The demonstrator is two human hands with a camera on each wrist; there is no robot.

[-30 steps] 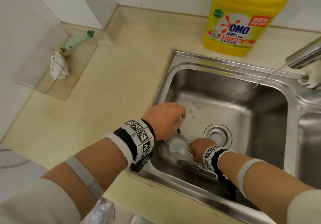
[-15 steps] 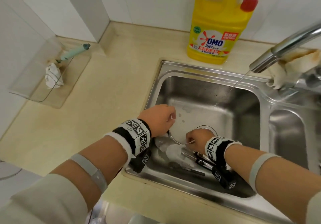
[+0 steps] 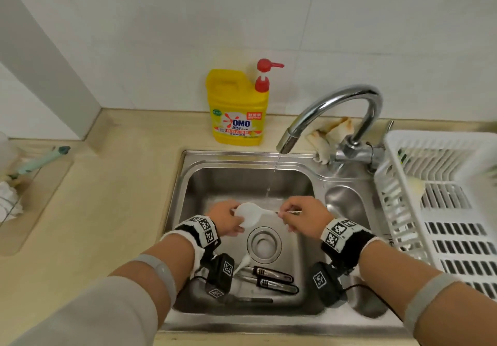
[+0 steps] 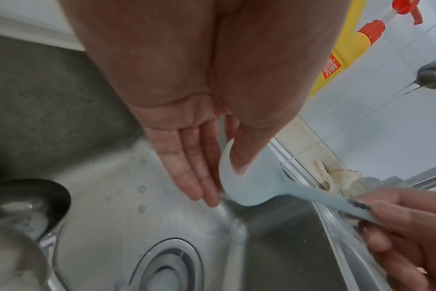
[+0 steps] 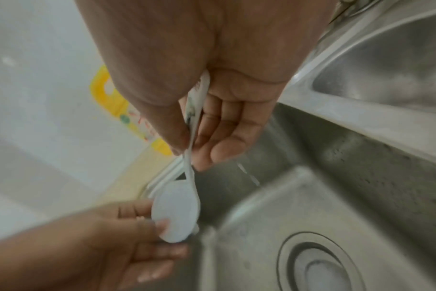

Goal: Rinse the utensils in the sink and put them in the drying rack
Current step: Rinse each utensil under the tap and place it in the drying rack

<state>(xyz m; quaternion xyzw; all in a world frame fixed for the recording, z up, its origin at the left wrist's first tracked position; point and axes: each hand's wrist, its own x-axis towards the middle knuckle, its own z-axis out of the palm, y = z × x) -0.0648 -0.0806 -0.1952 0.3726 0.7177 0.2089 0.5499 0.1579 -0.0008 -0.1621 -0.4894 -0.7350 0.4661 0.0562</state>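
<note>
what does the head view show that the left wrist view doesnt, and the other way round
Only the head view: the white plastic drying rack right of the steel sink, and black-handled utensils on the sink floor. Only the left wrist view: a steel ladle bowl. Both: the left hand pinching the white plastic spoon, the right hand gripping its handle, the yellow detergent bottle.

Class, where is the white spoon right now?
Head view: the white spoon is over the sink, between the left hand and right hand, near the water stream.
</note>
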